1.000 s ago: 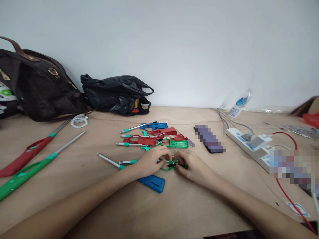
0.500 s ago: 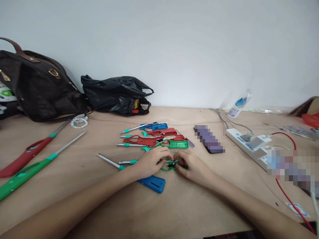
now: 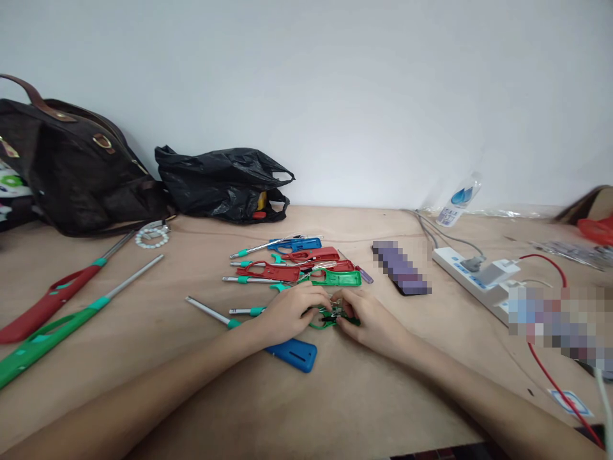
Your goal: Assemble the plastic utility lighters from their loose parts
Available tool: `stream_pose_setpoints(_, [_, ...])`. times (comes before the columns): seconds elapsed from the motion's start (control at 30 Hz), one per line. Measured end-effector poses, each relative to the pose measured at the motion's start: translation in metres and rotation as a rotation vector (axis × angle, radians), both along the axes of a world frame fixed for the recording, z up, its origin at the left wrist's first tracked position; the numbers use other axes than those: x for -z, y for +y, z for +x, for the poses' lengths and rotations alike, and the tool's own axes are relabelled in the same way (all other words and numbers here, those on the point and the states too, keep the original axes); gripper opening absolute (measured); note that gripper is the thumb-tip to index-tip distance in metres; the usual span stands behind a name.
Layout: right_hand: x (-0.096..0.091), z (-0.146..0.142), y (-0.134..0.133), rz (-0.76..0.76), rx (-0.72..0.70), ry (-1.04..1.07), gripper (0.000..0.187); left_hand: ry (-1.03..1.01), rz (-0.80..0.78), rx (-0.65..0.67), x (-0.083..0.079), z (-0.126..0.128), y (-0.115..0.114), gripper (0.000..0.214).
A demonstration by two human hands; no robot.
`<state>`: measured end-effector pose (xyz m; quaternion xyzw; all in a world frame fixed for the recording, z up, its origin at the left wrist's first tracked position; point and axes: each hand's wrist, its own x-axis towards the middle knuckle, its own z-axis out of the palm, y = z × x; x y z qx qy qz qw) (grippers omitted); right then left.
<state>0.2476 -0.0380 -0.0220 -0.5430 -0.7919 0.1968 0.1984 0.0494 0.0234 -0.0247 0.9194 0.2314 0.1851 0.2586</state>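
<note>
An opened green gas lighter (image 3: 325, 324) lies between my hands, its casing showing small dark and metal parts inside. My left hand (image 3: 292, 313) is closed on the lighter's left side, thumb and fingers bent together. From the right, my right hand (image 3: 366, 313) pinches at the same lighter; its fingertips hide most of the inner parts. A blue lighter (image 3: 292, 353) with a metal tube lies partly under my left wrist. Just beyond my hands are opened lighter casings: a green one (image 3: 338, 278), red ones (image 3: 271, 272) and a blue one (image 3: 297, 245).
Red (image 3: 52, 300) and green lighters (image 3: 52, 338) lie at the left near a bead bracelet (image 3: 152, 237). A black plastic bag (image 3: 220, 185) and dark backpack (image 3: 81, 166) stand behind. To the right are a screwdriver (image 3: 365, 275), a blurred-out phone (image 3: 402, 268), a power strip (image 3: 469, 278) and a bottle (image 3: 460, 201).
My right fingers have shifted slightly over the green lighter, and a little more of its inner parts shows. My left hand stays almost still.
</note>
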Motion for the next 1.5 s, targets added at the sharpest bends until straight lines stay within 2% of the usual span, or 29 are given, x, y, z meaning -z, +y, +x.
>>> stream_pose_setpoints(0.17, [0.0000,-0.0001,0.0005,-0.005,0.006,-0.017,0.012,-0.075,0.035,-0.015,0.0017,-0.0010,0.0013,0.034])
stream_pose_setpoints(0.37, [0.0023,0.0015,0.0022,0.027,-0.028,-0.018,0.018,-0.166,-0.016,-0.009,0.0015,-0.0010,0.0040,0.024])
stream_pose_setpoints(0.43, [0.0029,0.0019,0.0025,0.037,-0.039,-0.029,0.014,-0.172,-0.019,-0.014,0.0022,-0.0007,0.0045,0.023])
stream_pose_setpoints(0.57, [0.0037,0.0025,0.0028,0.044,-0.045,-0.048,0.009,-0.160,-0.021,-0.025,0.0035,-0.0003,0.0047,0.024])
stream_pose_setpoints(1.07, [0.0034,0.0042,0.0031,0.048,-0.077,0.017,0.012,-0.064,0.016,-0.030,0.0066,-0.0008,0.0045,0.032])
stream_pose_setpoints(1.5, [0.0029,0.0049,0.0032,0.075,-0.148,0.070,0.015,-0.026,0.093,0.005,0.0021,0.0021,0.0008,0.025])
